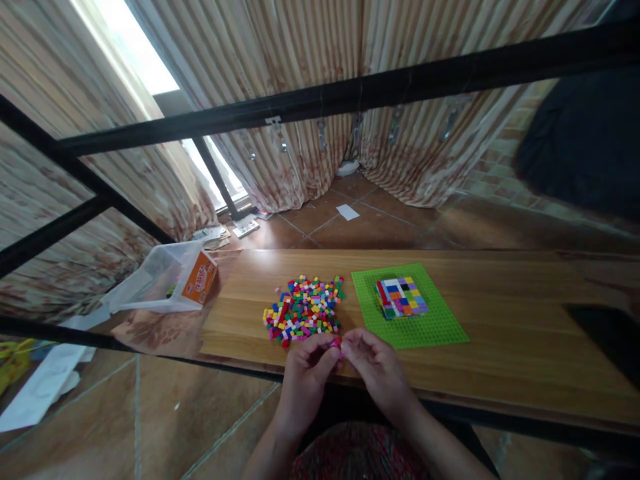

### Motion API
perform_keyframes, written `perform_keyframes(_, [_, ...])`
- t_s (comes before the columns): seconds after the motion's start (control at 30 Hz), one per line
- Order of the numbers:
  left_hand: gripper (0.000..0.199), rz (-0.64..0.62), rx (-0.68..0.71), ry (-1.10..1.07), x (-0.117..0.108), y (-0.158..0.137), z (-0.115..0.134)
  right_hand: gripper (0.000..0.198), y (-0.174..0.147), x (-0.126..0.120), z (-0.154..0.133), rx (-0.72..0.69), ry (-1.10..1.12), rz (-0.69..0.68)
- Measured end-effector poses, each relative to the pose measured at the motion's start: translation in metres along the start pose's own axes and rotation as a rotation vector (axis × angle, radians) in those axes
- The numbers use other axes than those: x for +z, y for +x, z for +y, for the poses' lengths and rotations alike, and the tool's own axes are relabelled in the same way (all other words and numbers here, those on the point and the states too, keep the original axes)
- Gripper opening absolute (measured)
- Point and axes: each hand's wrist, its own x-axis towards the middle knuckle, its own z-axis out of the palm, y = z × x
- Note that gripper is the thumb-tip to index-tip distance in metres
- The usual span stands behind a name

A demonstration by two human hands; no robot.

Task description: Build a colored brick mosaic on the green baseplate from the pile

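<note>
Close to the table's front edge, my left hand point(306, 375) and my right hand point(376, 365) meet at the fingertips. Both pinch small red and pink toy bricks point(337, 345); the fingers partly cover them, so I cannot tell how many there are. Just beyond my hands is a loose pile of small multicoloured bricks point(306, 308). To the right, a green studded baseplate point(439, 325) lies flat on the table. A block of joined bricks point(402, 297) in many colours stands on it, touching neither hand.
A clear plastic bin point(150, 283) with an orange label stands at the wooden table's point(510, 320) left end. On the right lies a dark flat object point(605, 337). A black metal bar point(320, 103) crosses in front of the curtains. White paper point(347, 212) lies on the tiled floor.
</note>
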Motion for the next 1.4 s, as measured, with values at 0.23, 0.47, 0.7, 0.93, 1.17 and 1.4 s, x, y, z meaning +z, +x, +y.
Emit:
perform_keyframes(0.23, [0.017,-0.007,0.008,0.025,-0.004,-0.001,-0.008,0.035,-0.003,-0.004,0.011,0.18,0.172,0.021])
perform_keyframes(0.47, [0.016,-0.111,-0.101,-0.124,0.002,-0.005,-0.009,0.032,-0.008,-0.005,0.016,0.374,0.521,0.015])
perform_keyframes(0.7, [0.015,-0.09,-0.161,-0.104,-0.002,-0.013,-0.02,0.039,-0.011,-0.006,0.02,0.385,0.148,-0.055])
perform_keyframes(0.93, [0.02,-0.072,-0.228,-0.128,-0.013,-0.016,-0.031,0.032,0.002,-0.007,0.019,0.334,0.148,-0.044])
perform_keyframes(1.17, [0.015,0.081,-0.2,-0.005,-0.029,-0.019,-0.054,0.014,0.066,-0.021,0.029,-0.04,-0.614,0.079])
perform_keyframes(1.4, [0.021,0.22,-0.166,-0.043,-0.053,-0.009,-0.051,0.02,0.081,-0.009,0.033,-0.163,-0.68,-0.054])
